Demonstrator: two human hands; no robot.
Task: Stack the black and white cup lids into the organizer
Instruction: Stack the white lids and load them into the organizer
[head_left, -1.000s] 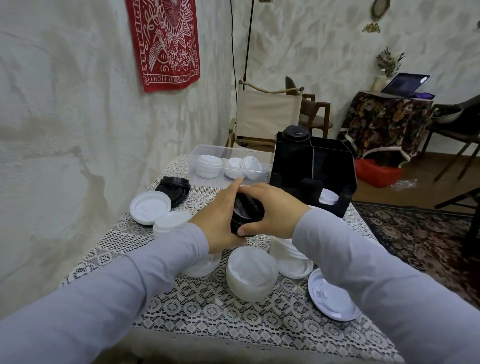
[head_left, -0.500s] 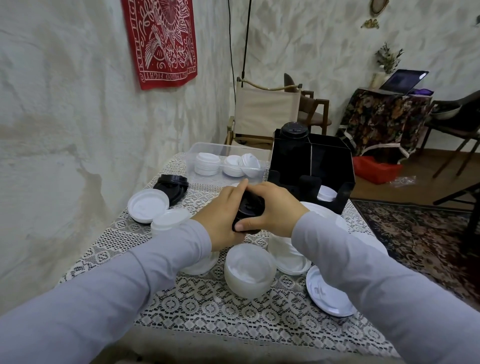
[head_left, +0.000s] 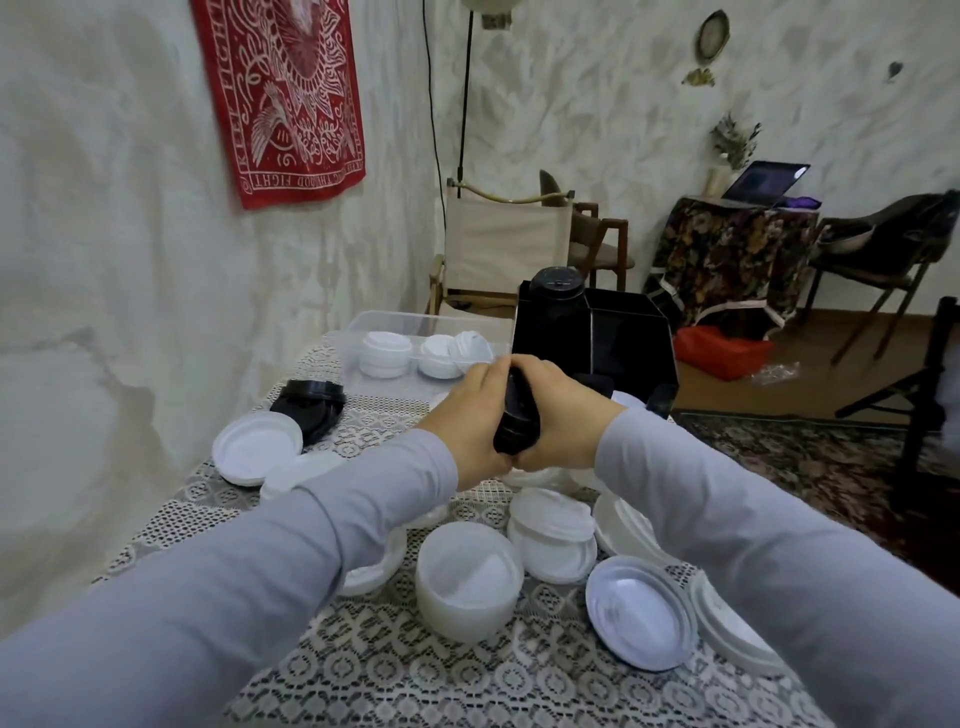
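black round lids (head_left: 517, 415), stacked on edge, sit gripped between my left hand (head_left: 467, 421) and right hand (head_left: 563, 415), fingers curled round them. they hang over lace cloth (head_left: 415, 670), just before the boxy organizer (head_left: 623, 343).

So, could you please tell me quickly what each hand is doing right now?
Left hand: grips the stack of black lids.
Right hand: grips the same stack from the other side.
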